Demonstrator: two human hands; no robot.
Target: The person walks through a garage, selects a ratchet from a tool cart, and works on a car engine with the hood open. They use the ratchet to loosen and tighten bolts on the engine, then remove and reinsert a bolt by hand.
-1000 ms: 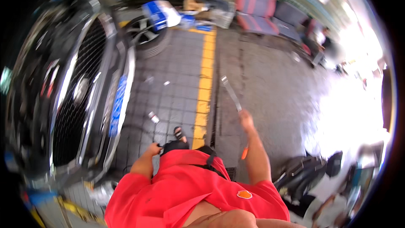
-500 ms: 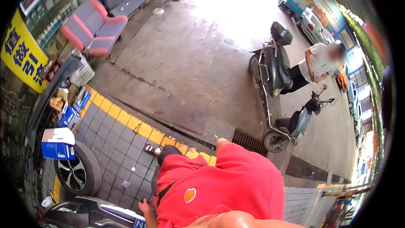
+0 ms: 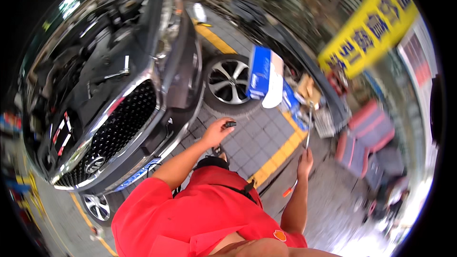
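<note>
My left hand (image 3: 217, 133) is closed around a small black object (image 3: 230, 124) whose kind I cannot make out. It is beside the front bumper of a dark car (image 3: 183, 78) with its engine bay exposed. My right hand (image 3: 305, 163) grips a long screwdriver (image 3: 308, 131) by its shaft. The shaft points away from me, and the orange-red handle hangs below the hand. In front of me, a loose wheel (image 3: 229, 82) lies on the grey paving. A blue and white box (image 3: 259, 74) is at the wheel's right edge.
A metal hand tool (image 3: 117, 72) lies on the engine. Beyond the box is a detached dark bumper (image 3: 290, 47), with cartons (image 3: 294, 107) and a grey crate (image 3: 324, 123) near it. Grey and pink seats (image 3: 369, 133) stand at the right, below a yellow banner (image 3: 366, 26).
My view has swung left, from the street and scooter to the car front and loose wheel. Both forearms are now in sight, and the screwdriver shows much more fully in my right hand.
</note>
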